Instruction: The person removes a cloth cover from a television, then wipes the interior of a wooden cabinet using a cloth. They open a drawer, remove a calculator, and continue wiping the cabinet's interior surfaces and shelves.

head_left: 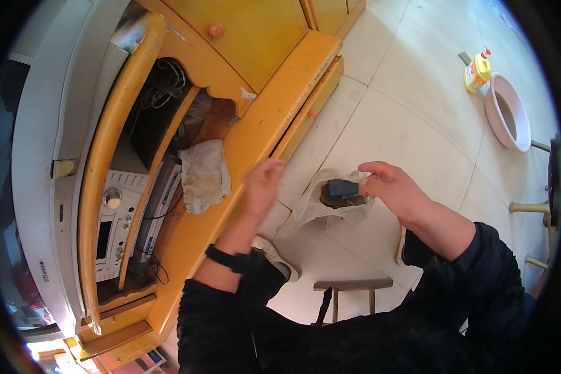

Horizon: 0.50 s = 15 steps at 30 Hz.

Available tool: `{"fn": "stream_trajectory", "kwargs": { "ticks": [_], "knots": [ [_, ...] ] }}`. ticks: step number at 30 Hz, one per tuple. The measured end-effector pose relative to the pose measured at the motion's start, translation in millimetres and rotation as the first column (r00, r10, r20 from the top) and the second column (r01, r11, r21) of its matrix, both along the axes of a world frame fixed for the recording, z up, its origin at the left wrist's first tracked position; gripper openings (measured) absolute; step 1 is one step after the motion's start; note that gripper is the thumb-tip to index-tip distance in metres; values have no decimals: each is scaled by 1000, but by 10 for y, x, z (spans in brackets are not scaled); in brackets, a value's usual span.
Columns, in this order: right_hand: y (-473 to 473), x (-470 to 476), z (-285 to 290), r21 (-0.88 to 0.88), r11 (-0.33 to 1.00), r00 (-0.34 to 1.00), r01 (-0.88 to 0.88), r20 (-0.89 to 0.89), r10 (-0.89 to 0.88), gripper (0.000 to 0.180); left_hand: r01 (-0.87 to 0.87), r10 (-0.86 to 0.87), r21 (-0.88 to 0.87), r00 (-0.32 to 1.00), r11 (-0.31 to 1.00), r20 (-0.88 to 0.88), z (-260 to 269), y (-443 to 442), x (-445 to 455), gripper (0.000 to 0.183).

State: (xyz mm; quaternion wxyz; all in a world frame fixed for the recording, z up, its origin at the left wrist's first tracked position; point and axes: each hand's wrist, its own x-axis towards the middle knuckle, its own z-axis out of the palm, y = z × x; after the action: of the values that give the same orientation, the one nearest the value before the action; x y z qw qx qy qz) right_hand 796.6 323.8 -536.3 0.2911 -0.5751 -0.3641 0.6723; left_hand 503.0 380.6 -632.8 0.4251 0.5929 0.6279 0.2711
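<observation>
My right hand (pixel 397 191) is at the rim of a thin, translucent plastic bag (pixel 313 205), its thumb and fingers closed on the bag's edge. Inside the open bag lies a dark blue block-like object (pixel 343 188) among brownish contents that I cannot make out. Blurred by motion, my left hand (pixel 262 187) is over the front edge of a yellow wooden cabinet (pixel 243 154), left of the bag. Its fingers look partly curled, and whether they hold anything is unclear. A worn grey cloth (pixel 205 175) with yellowish stains lies on the cabinet's ledge, left of that hand.
A drawer (pixel 313 112) below the ledge stands slightly out. Audio equipment (pixel 117 224) fills the shelves beneath a television (pixel 51 163). A small wooden stool (pixel 353 284) is close to me. At the right are a yellow pump bottle (pixel 477 72) and a pink basin (pixel 495 117) holding murky water.
</observation>
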Motion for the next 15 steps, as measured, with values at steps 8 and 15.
{"fn": "stream_trajectory", "kwargs": {
  "ticks": [8,15],
  "knots": [
    [-40,21,-59,1,997,994,-81,78,81,45,-321,183,77,314,944,-932,-53,222,-1181,55],
    [-38,27,-67,-29,995,992,-94,82,96,40,-256,193,72,491,964,-849,-228,141,-1009,50]
  ]
}}
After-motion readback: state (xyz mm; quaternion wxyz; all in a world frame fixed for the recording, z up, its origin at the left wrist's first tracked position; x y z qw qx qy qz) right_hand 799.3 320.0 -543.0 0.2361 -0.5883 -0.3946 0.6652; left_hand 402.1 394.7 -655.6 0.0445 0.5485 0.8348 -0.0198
